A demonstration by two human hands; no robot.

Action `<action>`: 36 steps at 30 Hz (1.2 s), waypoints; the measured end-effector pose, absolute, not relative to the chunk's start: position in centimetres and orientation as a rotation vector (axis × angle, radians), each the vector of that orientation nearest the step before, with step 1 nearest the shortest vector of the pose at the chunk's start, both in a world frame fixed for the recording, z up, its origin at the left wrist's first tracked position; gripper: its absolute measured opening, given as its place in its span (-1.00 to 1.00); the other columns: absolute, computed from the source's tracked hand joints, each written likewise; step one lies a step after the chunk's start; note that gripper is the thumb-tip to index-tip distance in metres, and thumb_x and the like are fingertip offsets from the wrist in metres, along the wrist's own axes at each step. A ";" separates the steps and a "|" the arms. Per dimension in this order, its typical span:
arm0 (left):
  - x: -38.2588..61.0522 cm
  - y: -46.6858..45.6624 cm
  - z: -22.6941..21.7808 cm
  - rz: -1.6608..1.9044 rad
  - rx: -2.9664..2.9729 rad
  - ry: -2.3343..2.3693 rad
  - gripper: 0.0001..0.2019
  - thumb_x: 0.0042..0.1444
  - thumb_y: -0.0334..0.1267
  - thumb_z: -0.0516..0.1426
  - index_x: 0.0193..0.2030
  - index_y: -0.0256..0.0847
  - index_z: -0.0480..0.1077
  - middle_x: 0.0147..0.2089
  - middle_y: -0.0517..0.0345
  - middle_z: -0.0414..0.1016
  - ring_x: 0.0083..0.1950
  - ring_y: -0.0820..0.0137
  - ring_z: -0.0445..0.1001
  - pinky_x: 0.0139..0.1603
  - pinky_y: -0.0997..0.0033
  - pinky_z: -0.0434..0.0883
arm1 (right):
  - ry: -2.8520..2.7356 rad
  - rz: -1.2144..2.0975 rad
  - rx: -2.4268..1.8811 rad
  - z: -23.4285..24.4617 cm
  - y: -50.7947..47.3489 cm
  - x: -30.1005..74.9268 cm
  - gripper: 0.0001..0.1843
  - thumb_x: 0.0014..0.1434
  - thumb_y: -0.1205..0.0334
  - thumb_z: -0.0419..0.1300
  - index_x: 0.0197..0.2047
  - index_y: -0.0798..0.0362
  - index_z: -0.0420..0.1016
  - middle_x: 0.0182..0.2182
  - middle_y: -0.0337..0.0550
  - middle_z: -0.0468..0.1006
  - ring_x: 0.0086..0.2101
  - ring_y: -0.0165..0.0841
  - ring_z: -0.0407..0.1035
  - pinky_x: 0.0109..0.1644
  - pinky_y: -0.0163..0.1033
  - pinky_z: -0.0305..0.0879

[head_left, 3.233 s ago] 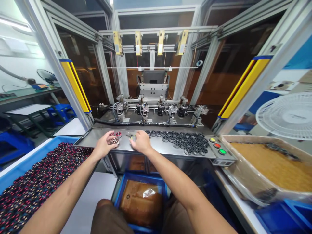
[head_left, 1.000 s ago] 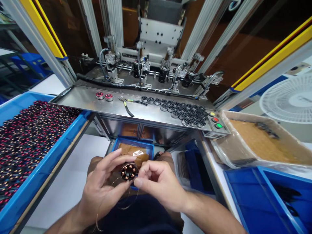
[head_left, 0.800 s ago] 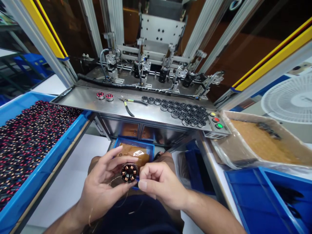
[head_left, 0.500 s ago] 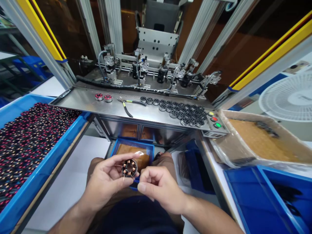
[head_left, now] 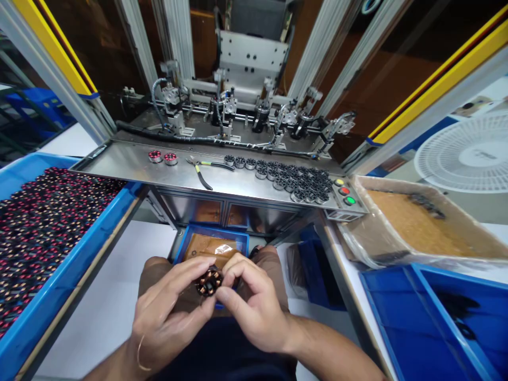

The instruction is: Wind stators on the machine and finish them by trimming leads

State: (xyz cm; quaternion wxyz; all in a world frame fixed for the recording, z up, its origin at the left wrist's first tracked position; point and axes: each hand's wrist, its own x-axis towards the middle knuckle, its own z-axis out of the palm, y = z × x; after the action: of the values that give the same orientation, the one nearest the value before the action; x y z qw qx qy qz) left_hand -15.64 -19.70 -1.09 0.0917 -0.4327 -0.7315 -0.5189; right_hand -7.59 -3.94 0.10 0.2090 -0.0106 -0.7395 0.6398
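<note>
My left hand [head_left: 170, 301] is closed around the edge of a small round motor stator [head_left: 208, 282] with copper windings, its open face turned up toward me. At the stator's right edge, the thumb and forefinger of my right hand [head_left: 254, 301] pinch its rim. Whether they also grip a wire end is hidden. A thin copper wire [head_left: 139, 353] curves over my left wrist. On the metal ledge lie two stators with red windings [head_left: 163, 157], a pair of cutting pliers [head_left: 204, 172] with its handles spread, and several black stator cores [head_left: 289, 180] in rows.
A blue tray [head_left: 24, 333] full of wound stators stands on the left. Below my hands is a blue bin [head_left: 186, 241] holding brown material. To the right are coloured push buttons [head_left: 344, 191], a plastic-lined box [head_left: 357, 248], a blue crate [head_left: 397, 317] and a white fan [head_left: 472, 151]. Winding fixtures [head_left: 260, 114] stand behind the ledge.
My right hand has moved up and left to meet the stator's edge. The stator has tilted in my left hand. The wire now shows over my left wrist. The view has shifted slightly.
</note>
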 end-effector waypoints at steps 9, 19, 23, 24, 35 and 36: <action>-15.8 -19.2 -1.0 -2.411 -1.011 -2.227 -0.59 0.02 -0.51 0.27 0.00 -0.04 0.48 0.03 0.12 0.55 0.10 0.34 0.54 0.10 0.48 0.50 | -1.950 1.712 -0.099 -0.7 -4.6 -7.4 -0.87 0.23 0.35 0.18 -0.38 0.04 0.37 -0.45 -0.23 0.37 -0.38 -0.39 0.31 -0.24 -0.23 0.25; -15.1 -19.7 -2.4 -1.911 -1.187 -2.132 -0.42 -0.09 -0.61 0.27 0.09 -0.11 0.42 -0.02 0.06 0.53 0.04 0.24 0.51 0.05 0.29 0.50 | -1.834 2.039 -0.097 -0.7 -5.3 -8.2 -0.81 0.30 0.14 0.12 -0.33 0.03 0.27 -0.39 -0.22 0.31 -0.35 -0.39 0.23 -0.24 -0.24 0.24; -15.0 -19.7 -2.7 -1.958 -1.093 -2.112 -0.48 -0.09 -0.56 0.29 0.03 -0.09 0.44 -0.05 0.06 0.56 0.03 0.22 0.53 0.03 0.25 0.54 | -1.733 2.102 -0.265 -1.3 -5.7 -8.2 -0.77 0.36 0.16 0.04 -0.35 0.02 0.23 -0.42 -0.26 0.29 -0.38 -0.41 0.21 -0.24 -0.25 0.22; -15.0 -19.7 -2.7 -1.950 -1.085 -2.111 -0.50 -0.10 -0.54 0.29 0.02 -0.09 0.45 -0.06 0.05 0.57 0.01 0.21 0.54 0.00 0.23 0.55 | -1.729 2.103 -0.255 -1.4 -5.6 -8.2 -0.79 0.36 0.16 0.05 -0.34 0.01 0.23 -0.40 -0.25 0.30 -0.37 -0.41 0.22 -0.22 -0.24 0.23; -15.3 -19.6 -2.0 -1.951 -1.180 -2.077 -0.46 -0.12 -0.61 0.28 0.02 -0.11 0.45 -0.06 0.07 0.57 -0.01 0.26 0.56 0.00 0.32 0.54 | -1.686 2.071 -0.276 0.0 -5.3 -8.6 -0.80 0.27 0.19 0.18 -0.37 0.05 0.35 -0.41 -0.24 0.35 -0.37 -0.42 0.24 -0.24 -0.28 0.22; -15.3 -19.5 -1.8 -2.005 -1.147 -2.069 -0.49 -0.11 -0.60 0.28 0.01 -0.12 0.45 -0.07 0.08 0.57 -0.01 0.28 0.56 -0.01 0.37 0.55 | -1.664 2.101 -0.252 -0.2 -5.3 -8.6 -0.81 0.23 0.16 0.23 -0.35 0.05 0.36 -0.40 -0.24 0.35 -0.35 -0.42 0.25 -0.23 -0.28 0.23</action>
State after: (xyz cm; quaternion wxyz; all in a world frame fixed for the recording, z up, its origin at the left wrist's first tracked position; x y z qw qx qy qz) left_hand -15.33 -19.47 -1.80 0.0204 -0.3700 -0.6671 -0.6463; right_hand -8.59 -5.28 -0.17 0.2230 -0.0913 -0.6027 0.7607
